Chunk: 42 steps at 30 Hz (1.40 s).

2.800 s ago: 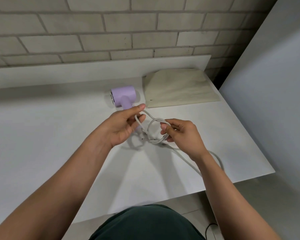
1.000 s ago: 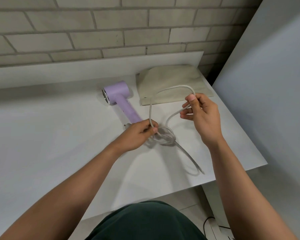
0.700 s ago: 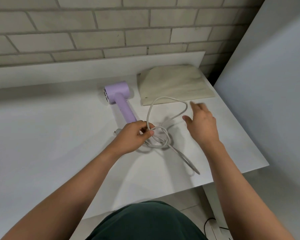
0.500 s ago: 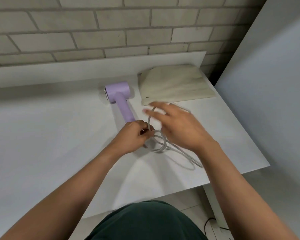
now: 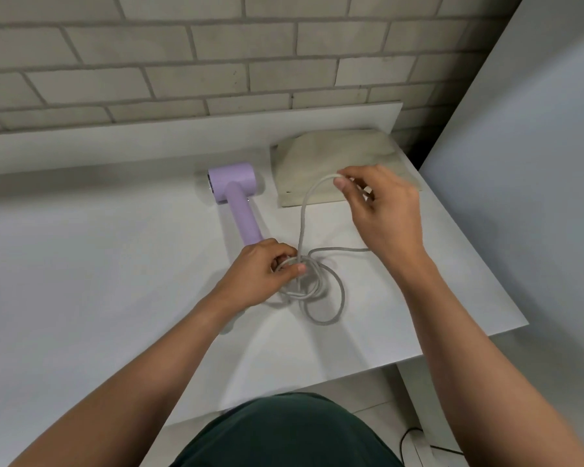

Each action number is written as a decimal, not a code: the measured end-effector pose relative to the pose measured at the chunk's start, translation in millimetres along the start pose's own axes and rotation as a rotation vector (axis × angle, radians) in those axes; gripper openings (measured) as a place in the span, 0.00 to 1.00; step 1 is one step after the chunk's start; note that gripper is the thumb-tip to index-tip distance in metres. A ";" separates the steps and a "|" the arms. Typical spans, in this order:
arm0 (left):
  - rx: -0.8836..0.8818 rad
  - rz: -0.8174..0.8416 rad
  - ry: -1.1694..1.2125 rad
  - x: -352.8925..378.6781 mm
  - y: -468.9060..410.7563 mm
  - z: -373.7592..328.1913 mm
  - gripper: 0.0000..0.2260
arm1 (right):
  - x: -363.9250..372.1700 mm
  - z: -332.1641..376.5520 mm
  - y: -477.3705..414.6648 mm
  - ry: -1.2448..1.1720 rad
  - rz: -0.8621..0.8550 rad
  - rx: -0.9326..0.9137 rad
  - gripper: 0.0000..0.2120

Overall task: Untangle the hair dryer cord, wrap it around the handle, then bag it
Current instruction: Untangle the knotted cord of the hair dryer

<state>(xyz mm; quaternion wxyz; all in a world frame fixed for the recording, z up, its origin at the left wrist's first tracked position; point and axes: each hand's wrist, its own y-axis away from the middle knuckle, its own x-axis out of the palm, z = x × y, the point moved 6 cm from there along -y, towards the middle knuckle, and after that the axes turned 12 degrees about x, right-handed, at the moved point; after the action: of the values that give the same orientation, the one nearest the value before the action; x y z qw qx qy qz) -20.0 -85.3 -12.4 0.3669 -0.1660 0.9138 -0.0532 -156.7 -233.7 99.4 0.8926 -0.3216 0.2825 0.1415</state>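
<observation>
Head view, near to far.

- Dark green garment: bottom edge, at the desk's near side.
- Desk: white, flat top.
- Cord: pale grey, in tangled loops on the desk just beyond the handle's end. One larger loop lies toward the near side, and one strand rises to the right hand.
- Left hand: fingers curled, gripping the bunched loops at the handle's end.
- Hair dryer: lilac, lying on the desk, with its head far and its handle pointing near.
- Right hand: raised, pinching the lifted strand between thumb and fingertips.
- Bag: beige cloth, flat, right of the dryer's head.
- Brick wall: behind the desk.
</observation>
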 end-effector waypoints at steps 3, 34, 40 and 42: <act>-0.005 -0.023 0.017 0.0 -1.5 -3.6 0.07 | -10.7 -4.3 -0.6 -0.057 -0.018 0.131 0.10; -0.012 -0.014 -0.445 -0.7 -6.7 -7.0 0.11 | 28.2 6.1 27.3 0.604 0.398 -0.167 0.43; 0.014 -0.058 -0.430 -10.6 -6.6 -11.1 0.11 | 72.9 10.5 49.5 0.685 0.592 -0.331 0.13; 0.022 -0.051 -0.435 -12.0 -4.0 -10.5 0.12 | 72.3 9.3 46.4 0.629 0.585 -0.329 0.13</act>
<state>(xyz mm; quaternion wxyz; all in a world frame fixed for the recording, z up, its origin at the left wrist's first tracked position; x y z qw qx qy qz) -18.0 -85.3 4.0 0.5560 -0.1925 0.8079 -0.0351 -115.1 -187.5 39.4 0.6231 -0.3930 0.5923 0.3261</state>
